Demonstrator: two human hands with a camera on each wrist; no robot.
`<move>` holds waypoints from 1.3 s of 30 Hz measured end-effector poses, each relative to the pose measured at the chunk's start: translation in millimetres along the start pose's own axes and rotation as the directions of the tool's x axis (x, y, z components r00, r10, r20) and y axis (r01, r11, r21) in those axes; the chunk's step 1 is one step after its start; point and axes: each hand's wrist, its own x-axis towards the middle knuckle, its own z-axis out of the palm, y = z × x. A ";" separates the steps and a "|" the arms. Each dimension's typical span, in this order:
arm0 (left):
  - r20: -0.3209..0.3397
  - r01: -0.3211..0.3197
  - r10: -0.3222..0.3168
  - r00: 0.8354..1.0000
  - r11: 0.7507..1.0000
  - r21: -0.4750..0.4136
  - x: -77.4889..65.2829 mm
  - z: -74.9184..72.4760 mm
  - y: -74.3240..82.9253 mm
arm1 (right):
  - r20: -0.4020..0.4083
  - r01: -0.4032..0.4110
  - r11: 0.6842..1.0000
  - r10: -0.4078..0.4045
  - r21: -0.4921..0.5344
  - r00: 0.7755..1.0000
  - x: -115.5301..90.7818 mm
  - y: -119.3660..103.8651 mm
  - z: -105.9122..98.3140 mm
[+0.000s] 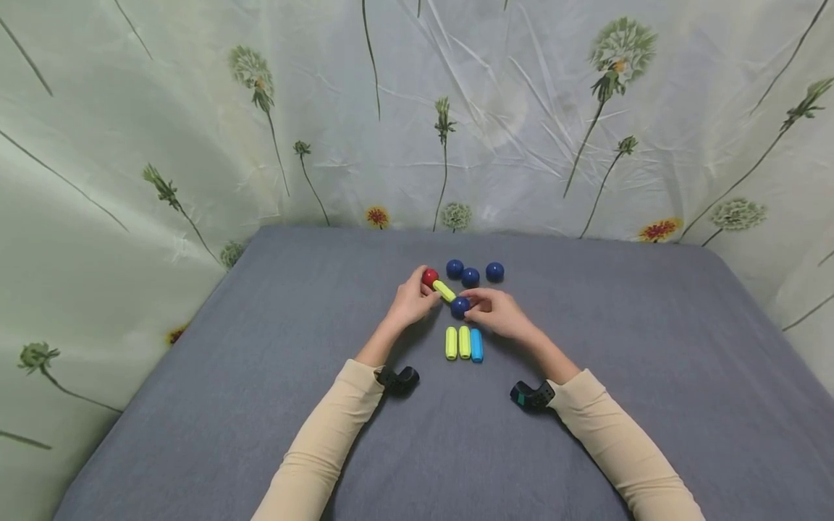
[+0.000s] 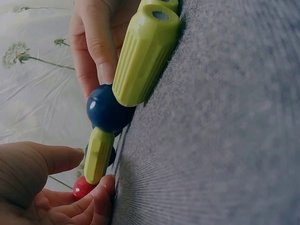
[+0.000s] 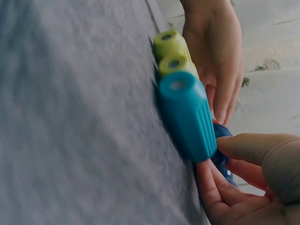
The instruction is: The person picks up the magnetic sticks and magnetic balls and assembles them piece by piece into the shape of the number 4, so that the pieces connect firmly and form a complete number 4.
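A short yellow-green rod [image 1: 444,291] runs from a red ball [image 1: 430,276] at its far left end to a dark blue ball [image 1: 459,308] at its near right end. My left hand [image 1: 412,300] grips the red ball with its fingers, and its thumb lies close beside the rod. From the right, my right hand [image 1: 500,312] pinches the blue ball between thumb and fingers. In the left wrist view the ribbed rod [image 2: 99,157] spans the gap between the two balls; fingers partly cover the red ball [image 2: 83,187].
Nearer me on the grey cloth lie two yellow-green rods [image 1: 451,344] and a light blue rod [image 1: 477,346], side by side. Three more dark blue balls [image 1: 470,276] rest beyond the hands. Behind the table hangs a flower-patterned curtain [image 1: 404,145].
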 end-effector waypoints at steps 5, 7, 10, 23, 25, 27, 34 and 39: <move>0.002 -0.008 0.008 1.000 1.000 0.016 0.4 0.2 1.6 | 0.039 0.024 1.000 -0.023 -0.015 0.999 0.2 -2.3 5.8; -0.002 -0.011 0.011 1.000 1.000 0.029 0.0 0.5 2.2 | 0.048 0.032 0.999 -0.031 -0.027 0.998 -0.2 -3.6 7.4; -0.010 -0.008 0.008 1.000 0.999 0.036 0.0 1.4 3.3 | 0.050 0.045 0.998 -0.043 -0.032 0.998 -0.4 -5.3 9.5; -0.046 -0.030 0.033 0.998 0.996 0.078 1.1 4.7 4.4 | -0.008 0.107 0.981 -0.110 -0.161 0.994 -3.9 -16.5 28.0; -0.045 -0.032 0.036 0.998 0.996 0.084 1.7 4.5 3.8 | -0.011 0.101 0.977 -0.105 -0.187 0.994 -4.5 -18.4 30.7; -0.038 -0.032 0.035 0.999 0.996 0.087 2.3 4.3 3.1 | -0.008 0.089 0.976 -0.093 -0.201 0.996 -5.6 -20.6 32.5; -0.003 -0.033 0.033 0.999 0.996 0.082 3.6 3.8 1.5 | -0.030 0.059 0.971 -0.068 -0.234 0.997 -10.5 -26.4 34.0; 0.000 -0.049 0.049 0.999 0.996 0.078 4.7 3.6 1.0 | -0.040 0.055 0.973 -0.065 -0.225 0.997 -15.2 -26.5 32.1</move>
